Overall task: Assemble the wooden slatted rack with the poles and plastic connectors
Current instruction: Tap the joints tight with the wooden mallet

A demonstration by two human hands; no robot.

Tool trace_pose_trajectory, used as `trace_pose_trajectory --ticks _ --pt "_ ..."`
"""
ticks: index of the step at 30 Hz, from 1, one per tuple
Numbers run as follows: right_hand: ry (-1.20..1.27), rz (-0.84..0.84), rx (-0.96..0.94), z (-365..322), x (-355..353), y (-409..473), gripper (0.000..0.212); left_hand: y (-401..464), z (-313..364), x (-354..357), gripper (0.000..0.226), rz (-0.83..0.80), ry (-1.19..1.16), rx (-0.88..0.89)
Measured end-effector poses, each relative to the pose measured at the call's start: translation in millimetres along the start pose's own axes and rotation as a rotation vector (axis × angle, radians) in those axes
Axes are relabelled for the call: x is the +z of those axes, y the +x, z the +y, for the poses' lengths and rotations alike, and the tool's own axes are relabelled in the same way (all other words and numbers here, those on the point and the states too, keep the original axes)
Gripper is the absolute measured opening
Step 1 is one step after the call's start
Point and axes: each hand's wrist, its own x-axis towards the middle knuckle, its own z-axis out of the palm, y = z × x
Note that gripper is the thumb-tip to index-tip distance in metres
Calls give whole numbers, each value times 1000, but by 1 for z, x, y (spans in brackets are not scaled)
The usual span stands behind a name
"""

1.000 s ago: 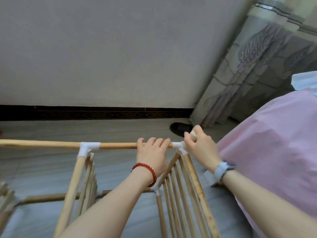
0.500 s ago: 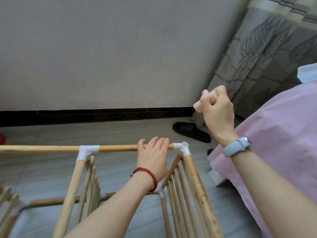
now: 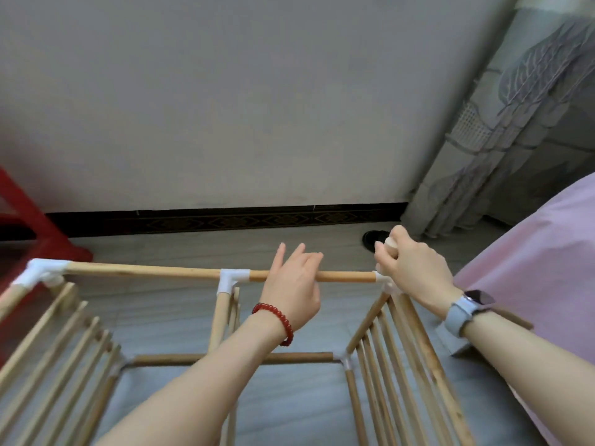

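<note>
Right hand dropped back onto corner connector, gripping half-hidden wooden piece; left hand loosened, fingers straight over pole.

There is one view only, from the camera on my head. It looks forward and down over my forearms onto the top pole of the rack, close in front of me, with the floor and the wall beyond, wide-angled and bowed at the edges.
</note>
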Motion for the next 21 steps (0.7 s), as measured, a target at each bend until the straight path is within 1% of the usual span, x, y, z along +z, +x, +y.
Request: trace_pose_trajectory --ticks 2,5,6,9,10,11,13,14,15,17,18,19,21 --pt "111 13 -58 -41 6 4 26 -21 -39 -26 46 51 79 -79" --pt "232 -58 -179 -117 17 8 27 -52 -100 -63 42 55 180 -301" --pt "292 -50 -208 -142 17 12 27 -60 -117 -74 42 53 217 -364" --pt "458 129 -297 -206 24 15 29 -84 -162 -98 44 14 351 -480" --pt "427 120 -298 -214 34 10 29 -88 -169 -100 46 -13 388 -481" --pt "325 58 -321 -219 49 0 28 -92 -174 -102 47 -42 414 -469" --pt "81 -121 -350 -220 75 -18 25 -96 -177 -102 51 -92 438 -436" --pt "31 -150 -362 -218 79 -18 24 -94 -177 -102 52 -112 432 -420" --pt "21 -151 -380 -221 79 -13 25 -91 -178 -105 52 -126 406 -413" --pt "115 -184 -382 -233 69 -5 27 -90 -182 -116 51 -145 360 -420" --pt "169 -192 -388 -243 65 -1 28 -94 -188 -125 52 -120 383 -461" --pt "214 -180 -420 -256 63 1 28 -100 -197 -135 55 -95 431 -541" --pt "258 -182 -474 -286 61 1 29 -118 -217 -156 64 -96 487 -777"
